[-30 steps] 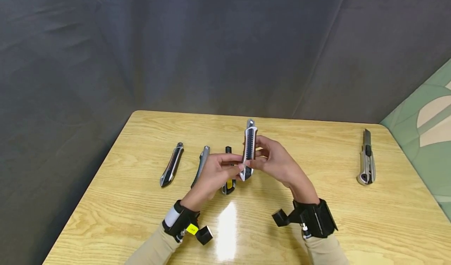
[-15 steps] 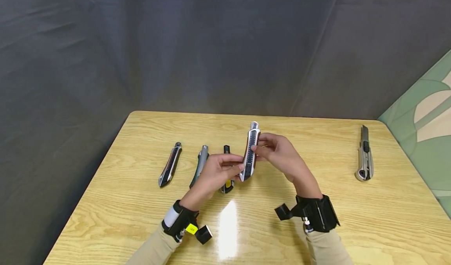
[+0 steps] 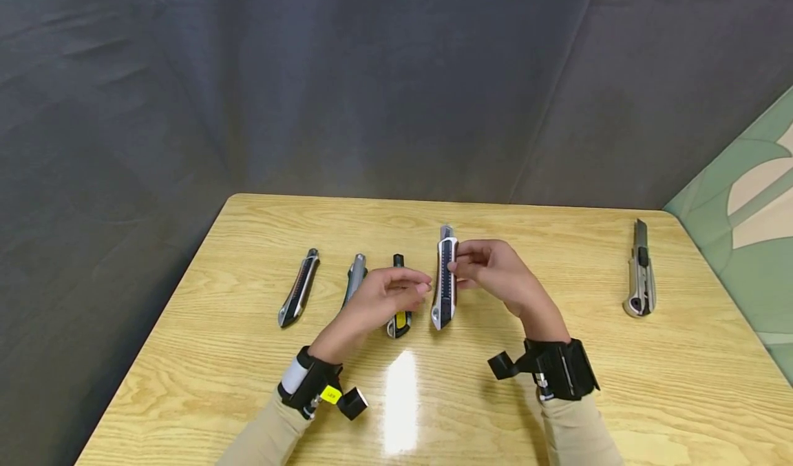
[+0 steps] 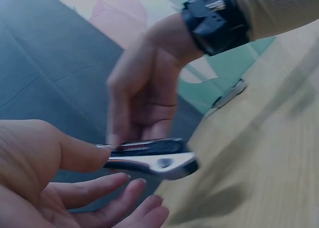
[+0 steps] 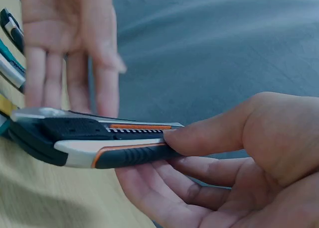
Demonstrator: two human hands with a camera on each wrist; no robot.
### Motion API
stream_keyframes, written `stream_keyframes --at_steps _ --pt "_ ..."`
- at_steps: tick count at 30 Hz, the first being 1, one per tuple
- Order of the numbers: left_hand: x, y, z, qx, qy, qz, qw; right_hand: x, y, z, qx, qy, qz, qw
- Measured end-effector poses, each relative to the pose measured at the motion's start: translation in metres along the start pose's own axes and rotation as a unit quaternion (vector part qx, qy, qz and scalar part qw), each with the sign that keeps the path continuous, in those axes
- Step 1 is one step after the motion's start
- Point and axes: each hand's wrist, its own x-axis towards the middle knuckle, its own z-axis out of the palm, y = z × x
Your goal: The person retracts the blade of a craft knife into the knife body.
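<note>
A utility knife (image 3: 444, 283) with a silver and black body is held up above the table, its metal tip pointing away. My right hand (image 3: 500, 273) pinches it between thumb and fingers from the right side. Orange trim along its grip shows in the right wrist view, where the knife (image 5: 124, 143) lies across the fingers. Just left of the knife is my left hand (image 3: 381, 301), fingers loosely extended and holding nothing. Beneath that hand a black and yellow utility knife (image 3: 401, 320) and a grey-green one (image 3: 356, 277) lie partly hidden on the table.
Farther left on the wooden table (image 3: 186, 376) lies another black and silver utility knife (image 3: 299, 288). A metal-bodied utility knife (image 3: 641, 273) with its blade out lies at the far right. A dark cloth (image 3: 396, 94) hangs behind the table's back edge.
My left hand has let go of the knife and drawn slightly left. The right hand has shifted its grip up the knife and moved a little right; the knife now points straighter away.
</note>
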Motion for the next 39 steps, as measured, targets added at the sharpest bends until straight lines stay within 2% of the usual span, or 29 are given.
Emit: stream_keyframes --at_steps 4,12,22,28,35,39 --pt "-0.002 0.007 -0.012 -0.012 0.021 0.010 0.9997 0.005 0.008 0.000 -0.005 -0.008 0.017 1.000" --pt "-0.012 0.028 -0.024 -0.011 0.026 0.017 0.9995 0.016 0.028 0.001 -0.014 -0.012 0.050 0.999" --pt "-0.005 0.013 -0.033 -0.025 0.039 0.039 0.9982 0.021 0.039 -0.001 -0.026 0.002 0.051 0.998" --pt "-0.005 0.015 -0.033 -0.020 0.044 0.037 0.9981 0.023 0.044 -0.002 -0.041 0.013 0.065 0.997" --pt "-0.009 0.022 -0.034 -0.030 0.059 0.052 0.9965 0.025 0.046 0.000 -0.113 0.032 0.070 0.991" --pt "-0.007 0.019 -0.034 -0.032 0.066 0.053 0.9959 0.025 0.048 0.001 -0.154 0.048 0.071 0.984"
